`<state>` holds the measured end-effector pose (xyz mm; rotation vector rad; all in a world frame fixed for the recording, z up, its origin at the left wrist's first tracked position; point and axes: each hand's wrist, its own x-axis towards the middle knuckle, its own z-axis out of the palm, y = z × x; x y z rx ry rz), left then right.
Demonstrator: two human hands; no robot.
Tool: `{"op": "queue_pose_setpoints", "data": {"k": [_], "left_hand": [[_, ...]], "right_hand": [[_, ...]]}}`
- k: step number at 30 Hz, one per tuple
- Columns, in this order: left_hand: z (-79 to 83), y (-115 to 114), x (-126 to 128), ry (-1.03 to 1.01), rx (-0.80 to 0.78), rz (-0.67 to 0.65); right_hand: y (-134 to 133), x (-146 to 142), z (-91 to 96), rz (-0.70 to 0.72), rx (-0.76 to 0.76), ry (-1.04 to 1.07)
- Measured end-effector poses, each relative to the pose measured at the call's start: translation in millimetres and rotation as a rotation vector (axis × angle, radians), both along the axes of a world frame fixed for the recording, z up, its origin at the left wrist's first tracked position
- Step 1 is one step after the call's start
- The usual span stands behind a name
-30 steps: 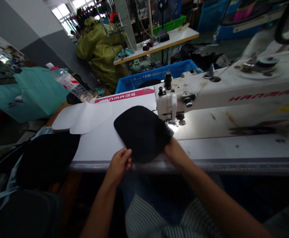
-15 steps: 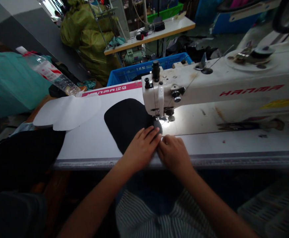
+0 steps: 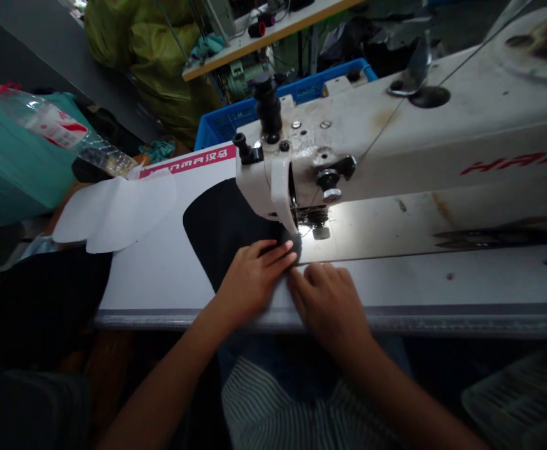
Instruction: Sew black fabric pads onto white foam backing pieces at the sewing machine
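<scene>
Head view: your left hand (image 3: 249,284) lies flat and open on the black cloth piece (image 3: 221,231), and it is not pinching. Its fingertips (image 3: 288,249) press down close to the sewing machine head (image 3: 273,181). Your right hand (image 3: 324,306) is just beside the left one, open, with its fingers a little curled. It sits at the near edge of the cloth, but I cannot tell if it touches the cloth or only the white machine table (image 3: 160,269). To do this well, keep both hands soft and flat so the cloth stays smooth with no folds. Push it with your palms, do not tug it, and keep your fingertips back from the sharp spot under the machine. The cloth lies on the table in front of you, with its right end tucked up under the machine head, where the light shines. Its long side runs left to right with a small tilt. The wide round end points left and away, toward the white cut shapes (image 3: 114,212), and the narrower end points right, at the machine. Your hands hide part of it, and the needle is too small to see well.
</scene>
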<state>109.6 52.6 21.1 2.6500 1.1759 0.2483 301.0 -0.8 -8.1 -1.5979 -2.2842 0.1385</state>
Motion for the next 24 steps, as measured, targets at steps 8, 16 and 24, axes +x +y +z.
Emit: {"op": "queue_pose_setpoints", "data": {"k": [8,16,24], "left_hand": [[-7.1,-4,0,0.151,0.150,-0.015],[-4.9,2,-7,0.164,0.107,-0.055],[-2.8,27,-16,0.132,0.035,-0.109]], "right_hand": [[-1,-1,1.1,-0.016,0.003,0.016],[16,15,0.1,-0.008,-0.033,0.038],[38,5,8.9,-0.045,-0.075,-0.127]]}}
